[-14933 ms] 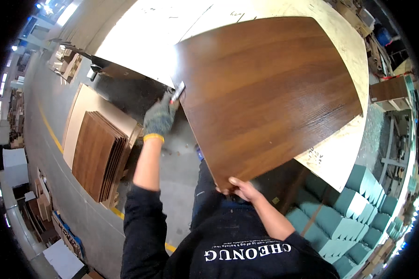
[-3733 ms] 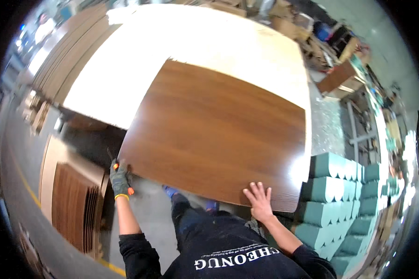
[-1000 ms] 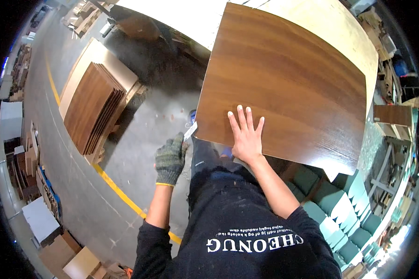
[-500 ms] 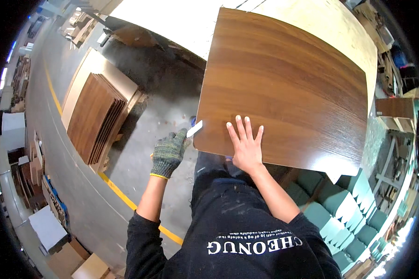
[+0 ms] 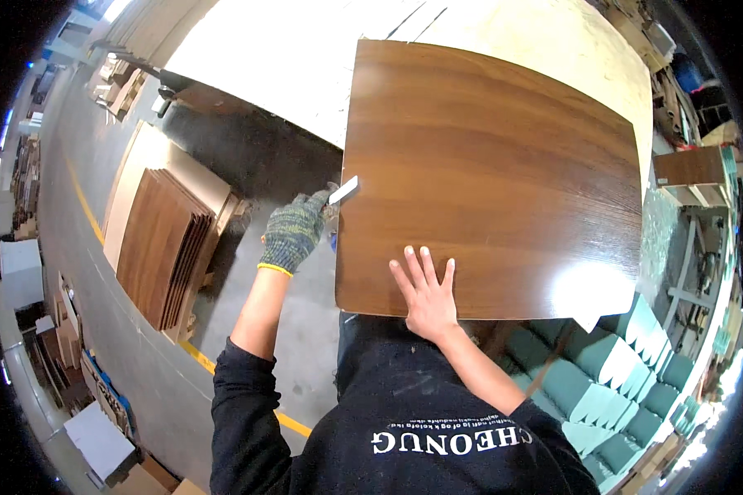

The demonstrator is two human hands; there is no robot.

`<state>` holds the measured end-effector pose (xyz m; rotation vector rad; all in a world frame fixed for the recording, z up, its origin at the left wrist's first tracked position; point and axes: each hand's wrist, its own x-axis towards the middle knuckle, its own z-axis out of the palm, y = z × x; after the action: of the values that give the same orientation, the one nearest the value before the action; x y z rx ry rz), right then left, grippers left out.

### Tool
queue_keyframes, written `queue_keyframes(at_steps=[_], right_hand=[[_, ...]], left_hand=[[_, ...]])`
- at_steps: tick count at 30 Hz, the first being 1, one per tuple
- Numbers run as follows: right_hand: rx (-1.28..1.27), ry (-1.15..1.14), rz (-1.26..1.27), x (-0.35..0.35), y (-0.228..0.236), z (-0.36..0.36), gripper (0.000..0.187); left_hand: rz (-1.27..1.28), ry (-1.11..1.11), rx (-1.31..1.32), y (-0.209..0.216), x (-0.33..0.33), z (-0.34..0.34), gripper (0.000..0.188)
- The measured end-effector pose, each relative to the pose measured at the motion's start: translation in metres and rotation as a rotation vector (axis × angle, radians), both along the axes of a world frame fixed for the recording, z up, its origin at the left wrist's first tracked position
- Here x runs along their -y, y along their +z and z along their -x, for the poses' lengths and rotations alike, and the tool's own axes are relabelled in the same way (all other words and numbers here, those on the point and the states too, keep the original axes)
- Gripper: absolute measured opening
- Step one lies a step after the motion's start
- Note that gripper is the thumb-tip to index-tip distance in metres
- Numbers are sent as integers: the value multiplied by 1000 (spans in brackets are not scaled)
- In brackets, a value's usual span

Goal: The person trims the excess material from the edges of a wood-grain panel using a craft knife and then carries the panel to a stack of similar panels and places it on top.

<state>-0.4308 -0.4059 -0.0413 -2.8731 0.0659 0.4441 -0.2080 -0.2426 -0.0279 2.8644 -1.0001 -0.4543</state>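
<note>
Nearby: brown panel (image 5: 487,190), board stack (image 5: 158,247) left, green blocks (image 5: 593,398) lower right.

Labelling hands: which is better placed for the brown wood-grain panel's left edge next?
Probably left: the gloved left hand holds a pale flat tool there; the bare right hand rests on the panel.

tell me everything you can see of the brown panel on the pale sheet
The brown panel is flat and four-sided, looks like wood-grain board with darker bands, and its glossy face glares toward the near right corner. It lies on the pale sheet, its left and near edges partly overhanging. The bare right grip rests on it by the near edge, fingers spread. The gloved left grip holds a pale blade at the panel's left edge; whether the blade touches is unclear.
</note>
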Motion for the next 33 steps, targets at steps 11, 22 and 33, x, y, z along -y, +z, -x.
queue_keyframes(at_steps=[11,22,33], right_hand=[[24,-22,-57,1,-3,0,82],[-36,-46,-73,1,3,-2,77],[-32,29,1,-2,2,-4,79]], left_hand=[[-23,-46,-15,6,54,-76,42],[89,-104,57,-9,97,-156,34],[140,-14,47,-13,149,-240,41]])
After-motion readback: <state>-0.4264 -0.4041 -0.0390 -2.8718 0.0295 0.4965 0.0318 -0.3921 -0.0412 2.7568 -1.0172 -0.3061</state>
